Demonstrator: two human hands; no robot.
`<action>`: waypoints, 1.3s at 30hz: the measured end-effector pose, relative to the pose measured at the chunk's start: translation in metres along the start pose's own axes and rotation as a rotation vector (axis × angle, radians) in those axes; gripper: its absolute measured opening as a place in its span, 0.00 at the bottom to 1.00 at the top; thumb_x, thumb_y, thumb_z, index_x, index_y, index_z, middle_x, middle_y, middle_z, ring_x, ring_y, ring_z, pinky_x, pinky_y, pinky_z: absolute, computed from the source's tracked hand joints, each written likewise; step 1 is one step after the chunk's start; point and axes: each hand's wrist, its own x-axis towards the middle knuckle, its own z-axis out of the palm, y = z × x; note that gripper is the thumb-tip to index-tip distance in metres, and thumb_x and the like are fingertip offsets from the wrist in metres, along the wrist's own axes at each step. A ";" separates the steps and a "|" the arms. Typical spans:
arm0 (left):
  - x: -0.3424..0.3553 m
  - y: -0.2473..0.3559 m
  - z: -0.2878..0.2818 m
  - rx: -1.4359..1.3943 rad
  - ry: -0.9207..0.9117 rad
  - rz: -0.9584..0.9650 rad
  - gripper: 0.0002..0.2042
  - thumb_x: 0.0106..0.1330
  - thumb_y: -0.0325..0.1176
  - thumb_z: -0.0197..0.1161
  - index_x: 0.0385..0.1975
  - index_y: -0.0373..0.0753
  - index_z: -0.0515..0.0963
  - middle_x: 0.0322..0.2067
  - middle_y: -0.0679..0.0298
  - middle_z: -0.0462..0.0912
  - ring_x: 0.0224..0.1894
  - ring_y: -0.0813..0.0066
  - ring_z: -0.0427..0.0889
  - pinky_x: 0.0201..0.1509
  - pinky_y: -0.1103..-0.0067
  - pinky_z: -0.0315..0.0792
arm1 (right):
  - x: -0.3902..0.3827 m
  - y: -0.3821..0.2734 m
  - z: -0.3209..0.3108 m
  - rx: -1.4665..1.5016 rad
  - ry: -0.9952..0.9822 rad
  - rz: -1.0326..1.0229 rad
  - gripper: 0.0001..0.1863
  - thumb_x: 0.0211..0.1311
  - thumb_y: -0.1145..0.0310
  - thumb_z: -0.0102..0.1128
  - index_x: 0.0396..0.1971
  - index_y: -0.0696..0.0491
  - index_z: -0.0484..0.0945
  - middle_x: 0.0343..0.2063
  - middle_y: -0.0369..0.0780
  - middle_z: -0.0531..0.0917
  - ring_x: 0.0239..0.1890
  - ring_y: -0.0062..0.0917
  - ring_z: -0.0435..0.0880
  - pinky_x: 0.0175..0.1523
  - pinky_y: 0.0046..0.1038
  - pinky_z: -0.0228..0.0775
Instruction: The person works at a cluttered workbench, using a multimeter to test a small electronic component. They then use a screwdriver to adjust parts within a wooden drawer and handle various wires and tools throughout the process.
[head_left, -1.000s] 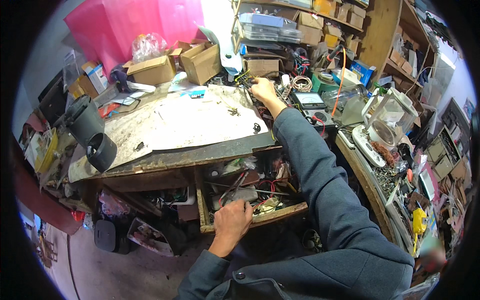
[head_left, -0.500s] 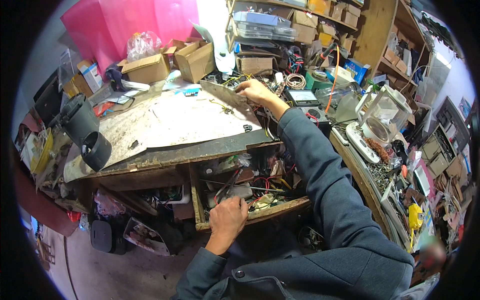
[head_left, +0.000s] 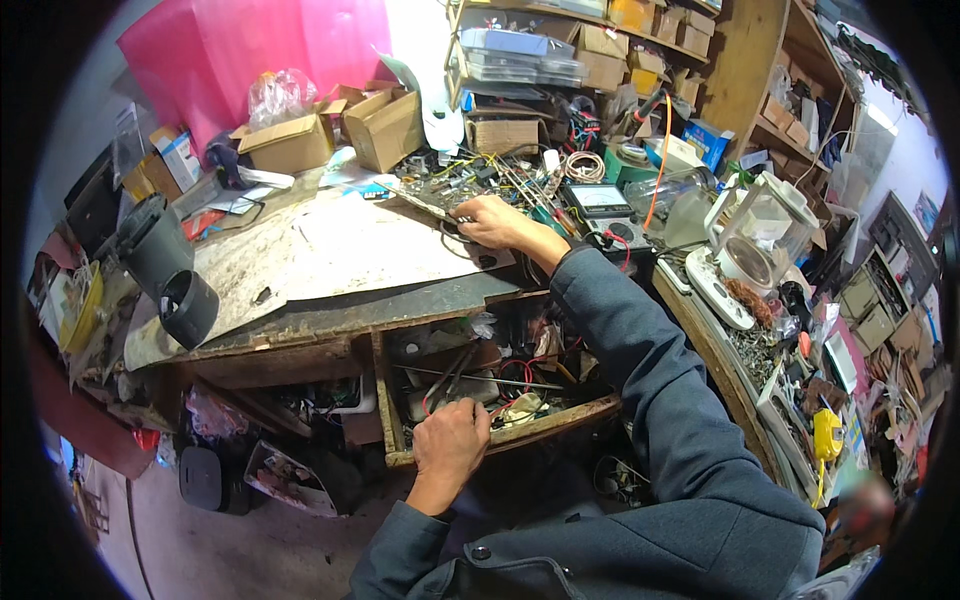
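Note:
My right hand [head_left: 490,222] grips the far right edge of a stained whitish sheet [head_left: 350,245] on the workbench. That edge is raised and shows as a thin greyish strip beside the fingers. A dark loop like a cable lies just under this hand. My left hand [head_left: 452,448] is closed over the front edge of a pulled-out wooden drawer [head_left: 555,420]. Inside the drawer are pliers-like handles [head_left: 455,372], a thin metal rod, red wires [head_left: 515,372] and plastic bags, jumbled together.
Behind the sheet lie heaped small parts, wires and an analog multimeter [head_left: 602,200]. Open cardboard boxes [head_left: 385,130] stand at the back. Black cylindrical containers [head_left: 188,308] stand at left. A clear jug-like appliance [head_left: 765,230] is on the cluttered right-hand bench.
My right hand has come nearer and slightly left, with the sheet's raised edge tilting along. The small wires and black piece on the sheet's right side no longer show. My left hand stays put.

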 end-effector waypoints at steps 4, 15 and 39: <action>0.000 -0.001 0.000 -0.001 0.003 0.001 0.12 0.64 0.40 0.61 0.25 0.39 0.82 0.24 0.53 0.84 0.28 0.50 0.84 0.31 0.60 0.76 | 0.002 0.006 0.002 0.041 0.047 -0.011 0.21 0.59 0.64 0.59 0.49 0.61 0.83 0.44 0.56 0.85 0.48 0.48 0.84 0.56 0.38 0.75; -0.001 0.000 -0.003 0.023 0.003 0.011 0.13 0.65 0.40 0.61 0.24 0.38 0.82 0.24 0.52 0.84 0.28 0.50 0.84 0.31 0.60 0.77 | 0.031 0.035 -0.020 0.929 0.286 0.633 0.08 0.66 0.77 0.55 0.31 0.61 0.83 0.19 0.36 0.77 0.14 0.18 0.66 0.18 0.25 0.54; 0.000 0.001 -0.001 0.056 0.006 0.032 0.14 0.66 0.40 0.58 0.24 0.38 0.82 0.24 0.53 0.85 0.28 0.52 0.85 0.33 0.62 0.79 | 0.011 0.015 -0.057 0.858 0.334 0.401 0.15 0.60 0.72 0.61 0.46 0.60 0.84 0.23 0.38 0.80 0.19 0.22 0.75 0.24 0.26 0.64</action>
